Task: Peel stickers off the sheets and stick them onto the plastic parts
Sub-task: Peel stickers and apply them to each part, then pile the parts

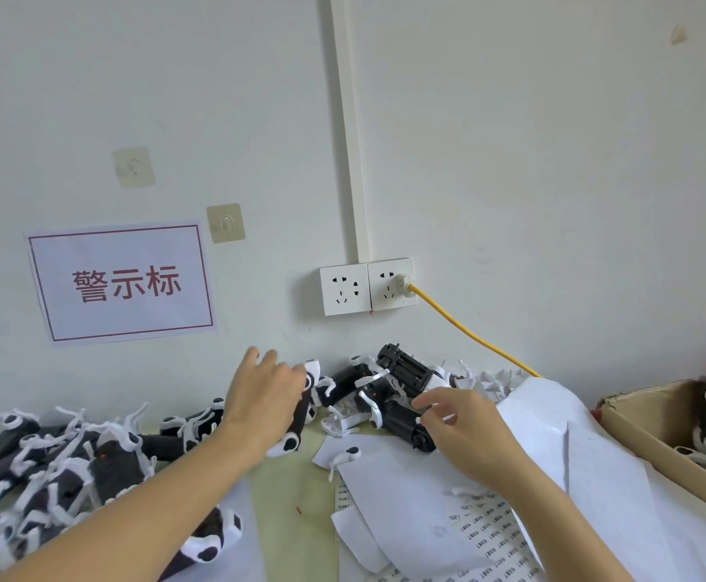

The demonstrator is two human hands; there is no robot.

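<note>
Nearest the camera, 2 bare forearms reach forward over the pale green surface (288, 497). Below the right forearm lie overlapping white sticker sheets (490, 535) printed with rows of small dark labels, among curled white backing paper (553, 417). A large heap of black-and-white plastic parts (61, 455) with thin white prongs covers the left of the surface, and a smaller cluster of the same parts (401, 371) sits against the wall ahead. At the right edge an open brown cardboard box (637, 430) holds more of them. On the wall hang a white paper sign with red characters and a red border (122, 283), a white double socket (368, 287) with a yellow cable (469, 329) plugged in, and 2 clear adhesive hooks (225, 222).

The left hand (265, 396) wraps its fingers round one long black-and-white part (296, 426). The right hand (464, 426) has thumb and forefinger pinched together just beside a black cylindrical part (406, 426); whether they grip a sticker cannot be told.
</note>
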